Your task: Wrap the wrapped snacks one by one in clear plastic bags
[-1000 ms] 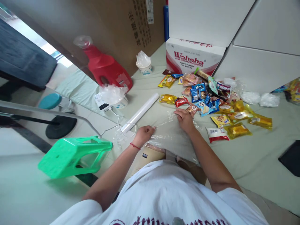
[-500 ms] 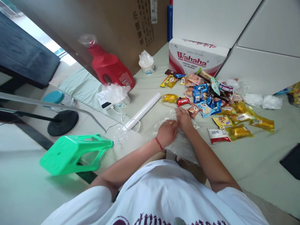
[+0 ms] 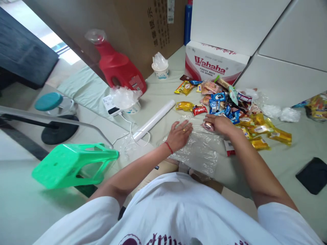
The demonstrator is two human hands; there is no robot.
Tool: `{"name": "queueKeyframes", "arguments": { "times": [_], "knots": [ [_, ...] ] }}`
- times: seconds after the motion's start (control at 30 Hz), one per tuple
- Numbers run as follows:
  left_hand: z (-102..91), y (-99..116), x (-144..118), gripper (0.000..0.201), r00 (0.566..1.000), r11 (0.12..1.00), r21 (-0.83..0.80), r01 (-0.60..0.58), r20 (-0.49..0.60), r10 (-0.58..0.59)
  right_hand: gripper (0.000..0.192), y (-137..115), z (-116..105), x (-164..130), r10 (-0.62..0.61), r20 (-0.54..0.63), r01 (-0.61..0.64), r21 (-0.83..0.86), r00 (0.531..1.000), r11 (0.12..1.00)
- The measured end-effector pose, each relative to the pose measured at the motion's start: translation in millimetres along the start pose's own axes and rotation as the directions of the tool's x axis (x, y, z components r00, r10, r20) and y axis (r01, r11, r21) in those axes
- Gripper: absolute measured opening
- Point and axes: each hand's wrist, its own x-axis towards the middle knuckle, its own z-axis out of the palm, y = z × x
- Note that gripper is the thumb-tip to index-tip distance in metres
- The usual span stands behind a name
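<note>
A clear plastic bag (image 3: 198, 149) lies flattened on the pale green sheet in front of me. My left hand (image 3: 179, 135) rests on its left part, palm down with the fingers spread. To the right, my right hand (image 3: 221, 124) is at the near edge of the snack pile, its fingers closed over a small brownish-pink snack packet (image 3: 208, 126). Its grip is partly hidden by the hand. Beyond it are a red snack packet (image 3: 199, 109), a yellow one (image 3: 184, 106) and several blue ones (image 3: 216, 106).
A white roll (image 3: 154, 119) and a cable lie to the left, near a cup stuffed with plastic (image 3: 131, 106). Behind stand a red jug (image 3: 120, 69) and a Wahaba carton (image 3: 213, 64). A green stool (image 3: 74, 165) is at far left, a black object (image 3: 313, 175) at far right.
My hands have moved apart. The left has opened out on the bag; the right has moved right to the snack packet, which has shifted slightly towards me. More of the bag shows.
</note>
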Motion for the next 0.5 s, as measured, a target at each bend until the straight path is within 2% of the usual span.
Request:
{"name": "queueKeyframes", "arguments": {
  "times": [0.07, 0.17, 0.27, 0.37, 0.43, 0.5],
  "knots": [
    [7.2, -3.8, 4.9, 0.049, 0.999, 1.0, -0.02, -0.024, 0.037, 0.025, 0.054, 3.9, -8.2, -1.0, 0.02, 0.121, 0.001, -0.17, 0.992, 0.985],
    [17.4, -7.9, 4.9, 0.058, 0.99, 0.992, -0.019, 0.122, 0.066, -0.121, 0.054, 9.6, -14.2, -9.0, 0.104, 0.147, -0.062, -0.264, 0.984, 0.963],
    [22.3, -7.2, -0.1, 0.064, 0.981, 0.985, -0.013, 0.174, 0.089, -0.173, 0.055, 14.6, -14.9, -17.7, 0.123, 0.08, -0.104, -0.203, 0.989, 0.974],
    [23.0, -4.4, -4.0, 0.066, 0.978, 0.983, -0.006, 0.182, 0.102, -0.18, 0.066, 13.6, -13.2, -15.4, 0.027, 0.004, -0.027, -0.06, 1.0, 0.998],
    [23.0, -3.2, -5.1, 0.066, 0.977, 0.982, -0.004, 0.187, 0.106, -0.185, 0.069, 9.8, -13.2, -7.9, 0.005, 0.033, -0.005, -0.022, 0.999, 1.0],
    [23.1, -2.7, -5.2, 0.065, 0.975, 0.981, -0.006, 0.194, 0.107, -0.193, 0.06, 6.8, -14.9, -0.8, 0.069, 0.105, -0.065, -0.046, 0.992, 0.997]
  ]
}}
